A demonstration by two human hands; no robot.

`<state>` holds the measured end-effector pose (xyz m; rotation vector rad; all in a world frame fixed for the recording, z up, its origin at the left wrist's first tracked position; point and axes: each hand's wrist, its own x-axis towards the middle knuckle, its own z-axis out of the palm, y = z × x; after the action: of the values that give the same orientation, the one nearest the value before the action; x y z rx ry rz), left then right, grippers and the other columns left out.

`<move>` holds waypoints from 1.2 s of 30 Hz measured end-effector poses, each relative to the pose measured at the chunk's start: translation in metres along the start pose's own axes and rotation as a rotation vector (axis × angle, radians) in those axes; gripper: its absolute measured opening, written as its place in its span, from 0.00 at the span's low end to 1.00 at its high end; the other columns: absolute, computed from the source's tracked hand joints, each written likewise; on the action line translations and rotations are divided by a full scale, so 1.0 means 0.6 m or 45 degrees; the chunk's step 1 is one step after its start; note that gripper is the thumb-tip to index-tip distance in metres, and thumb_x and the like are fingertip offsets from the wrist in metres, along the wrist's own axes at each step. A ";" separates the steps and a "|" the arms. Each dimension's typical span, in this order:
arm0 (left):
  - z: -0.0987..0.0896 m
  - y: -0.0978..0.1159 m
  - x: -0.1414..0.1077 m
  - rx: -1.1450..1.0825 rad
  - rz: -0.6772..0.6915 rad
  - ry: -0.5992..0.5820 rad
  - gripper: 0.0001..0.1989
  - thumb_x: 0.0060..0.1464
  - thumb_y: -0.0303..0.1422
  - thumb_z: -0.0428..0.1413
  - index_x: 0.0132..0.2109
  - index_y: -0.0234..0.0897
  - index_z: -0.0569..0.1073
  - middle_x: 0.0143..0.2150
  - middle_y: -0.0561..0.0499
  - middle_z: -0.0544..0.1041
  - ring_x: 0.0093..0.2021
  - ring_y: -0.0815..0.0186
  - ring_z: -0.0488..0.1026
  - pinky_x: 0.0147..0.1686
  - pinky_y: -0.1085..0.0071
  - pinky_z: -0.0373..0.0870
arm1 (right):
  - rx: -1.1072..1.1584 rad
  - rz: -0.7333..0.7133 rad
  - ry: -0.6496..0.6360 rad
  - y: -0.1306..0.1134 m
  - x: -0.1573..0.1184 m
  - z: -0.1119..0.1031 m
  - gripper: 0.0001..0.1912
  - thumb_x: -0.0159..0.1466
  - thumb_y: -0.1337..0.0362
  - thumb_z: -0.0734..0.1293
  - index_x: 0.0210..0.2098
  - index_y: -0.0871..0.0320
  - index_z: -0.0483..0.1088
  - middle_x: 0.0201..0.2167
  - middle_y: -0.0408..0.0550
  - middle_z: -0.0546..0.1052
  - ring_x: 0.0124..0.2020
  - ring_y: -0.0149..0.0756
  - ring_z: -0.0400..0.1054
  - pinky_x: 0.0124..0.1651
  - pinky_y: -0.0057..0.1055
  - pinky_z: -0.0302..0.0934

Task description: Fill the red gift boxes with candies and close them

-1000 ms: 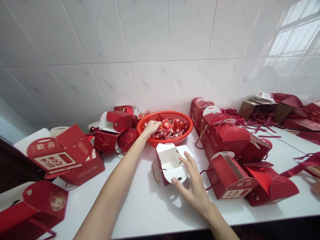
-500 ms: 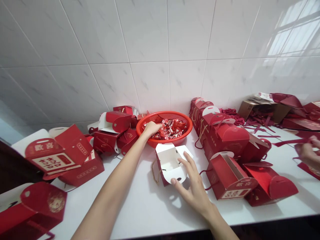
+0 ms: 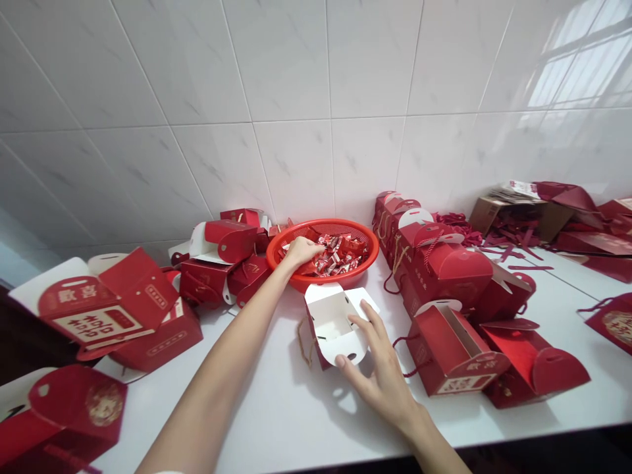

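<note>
Into the red wrapped pieces (image 3: 342,252) now with the left hand (image 3: 303,252), right at mid-frame, with fingers bunched closely together; cannot tell from here whether pinching one. Over to the right hand (image 3: 386,372), just below and right of centre: spread wide, with thumb at the front flap and fingers over the right side of the white-lined box (image 3: 330,319). Upright there on the bench (image 3: 276,411), opened at the top, with a twine handle (image 3: 303,345) at its left side. Just behind it, see the red basket (image 3: 363,271), holding the wrapped pieces. Look right of centre for a row of red boxes (image 3: 447,276), running back toward the tiled wall (image 3: 291,66). Further out, upper right, spot loose ribbons (image 3: 516,250) beside a brown carton (image 3: 485,214). Swing to the left edge for more boxes (image 3: 160,342), some tilted and piled on others.
</note>
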<state>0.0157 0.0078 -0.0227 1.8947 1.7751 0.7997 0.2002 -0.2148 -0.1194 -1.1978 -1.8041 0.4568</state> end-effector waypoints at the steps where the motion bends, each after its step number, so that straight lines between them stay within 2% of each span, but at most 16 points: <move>1: 0.002 -0.001 0.001 0.038 -0.005 -0.058 0.16 0.42 0.34 0.61 0.14 0.39 0.65 0.12 0.56 0.61 0.21 0.67 0.63 0.23 0.72 0.54 | 0.004 0.000 -0.007 0.000 0.000 0.000 0.26 0.68 0.56 0.66 0.63 0.54 0.61 0.73 0.59 0.52 0.74 0.51 0.48 0.68 0.45 0.59; 5: 0.009 0.000 0.004 0.182 -0.041 -0.385 0.13 0.29 0.34 0.69 0.15 0.39 0.71 0.18 0.53 0.73 0.26 0.62 0.70 0.27 0.71 0.61 | 0.015 0.006 -0.026 0.000 0.000 -0.001 0.25 0.68 0.56 0.66 0.63 0.54 0.61 0.73 0.59 0.51 0.74 0.51 0.48 0.68 0.45 0.59; 8: 0.008 0.002 0.006 0.219 -0.045 -0.566 0.10 0.29 0.35 0.69 0.17 0.40 0.75 0.23 0.50 0.79 0.30 0.60 0.74 0.31 0.70 0.65 | 0.012 0.015 -0.029 -0.001 0.000 -0.002 0.25 0.68 0.56 0.66 0.62 0.54 0.62 0.73 0.58 0.51 0.74 0.50 0.49 0.67 0.44 0.59; 12: 0.006 0.004 0.008 0.124 -0.006 -0.703 0.04 0.31 0.28 0.65 0.20 0.42 0.78 0.25 0.54 0.81 0.33 0.60 0.76 0.36 0.71 0.68 | 0.011 0.018 -0.029 -0.002 -0.001 -0.001 0.25 0.68 0.56 0.66 0.62 0.53 0.62 0.73 0.58 0.51 0.74 0.50 0.48 0.68 0.43 0.59; 14: 0.007 0.005 0.007 0.020 0.018 -0.709 0.05 0.31 0.26 0.64 0.20 0.41 0.78 0.24 0.55 0.80 0.33 0.61 0.76 0.38 0.71 0.69 | 0.015 0.013 -0.023 -0.002 -0.001 -0.001 0.25 0.68 0.56 0.66 0.62 0.53 0.61 0.73 0.57 0.51 0.74 0.50 0.48 0.68 0.43 0.59; 17: 0.005 0.008 0.000 -0.220 0.065 -0.633 0.04 0.35 0.26 0.63 0.24 0.39 0.79 0.24 0.54 0.79 0.35 0.60 0.77 0.43 0.69 0.71 | 0.018 -0.003 -0.011 0.000 0.000 0.000 0.25 0.68 0.56 0.66 0.62 0.54 0.61 0.73 0.57 0.52 0.74 0.50 0.49 0.67 0.42 0.59; 22: -0.010 0.022 -0.022 -0.670 0.132 -0.464 0.13 0.40 0.28 0.64 0.38 0.39 0.82 0.38 0.53 0.82 0.46 0.60 0.76 0.52 0.67 0.70 | 0.006 -0.031 0.020 0.002 0.002 0.002 0.27 0.68 0.55 0.67 0.63 0.54 0.60 0.73 0.57 0.52 0.74 0.51 0.50 0.67 0.43 0.60; 25: -0.017 0.034 -0.035 -0.909 0.129 -0.460 0.14 0.44 0.31 0.64 0.41 0.38 0.81 0.40 0.51 0.82 0.42 0.63 0.76 0.44 0.70 0.72 | 0.005 -0.058 0.044 0.004 0.001 0.004 0.29 0.68 0.56 0.67 0.65 0.53 0.58 0.73 0.58 0.53 0.74 0.51 0.50 0.67 0.45 0.59; 27: -0.019 0.042 -0.042 -1.055 0.122 -0.504 0.10 0.48 0.32 0.62 0.40 0.36 0.79 0.35 0.50 0.81 0.32 0.67 0.74 0.34 0.73 0.71 | 0.009 -0.076 0.060 0.005 0.000 0.005 0.31 0.68 0.56 0.68 0.66 0.53 0.56 0.73 0.58 0.54 0.74 0.51 0.49 0.68 0.46 0.58; 29: -0.020 0.052 -0.049 -1.186 0.119 -0.561 0.06 0.52 0.33 0.58 0.35 0.34 0.76 0.31 0.49 0.79 0.22 0.73 0.67 0.26 0.75 0.67 | 0.013 -0.092 0.081 0.007 0.000 0.006 0.32 0.68 0.56 0.68 0.67 0.53 0.54 0.73 0.58 0.54 0.74 0.51 0.50 0.68 0.48 0.58; 32: -0.024 0.069 -0.062 -1.336 0.125 -0.635 0.09 0.55 0.33 0.54 0.29 0.34 0.70 0.27 0.51 0.76 0.16 0.78 0.56 0.23 0.77 0.65 | 0.022 -0.109 0.108 0.010 0.000 0.008 0.34 0.67 0.56 0.68 0.68 0.53 0.53 0.72 0.59 0.55 0.73 0.51 0.51 0.68 0.49 0.58; 36: -0.034 0.094 -0.084 -1.439 0.157 -0.721 0.06 0.55 0.32 0.54 0.31 0.34 0.71 0.27 0.52 0.74 0.16 0.79 0.55 0.22 0.77 0.64 | 0.054 -0.117 0.133 0.012 0.001 0.010 0.36 0.67 0.56 0.69 0.69 0.53 0.51 0.71 0.60 0.58 0.72 0.52 0.53 0.68 0.49 0.58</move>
<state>0.0435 -0.0491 0.0232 1.2348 0.6000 0.8988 0.1990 -0.2102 -0.1272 -1.0854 -1.7433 0.3714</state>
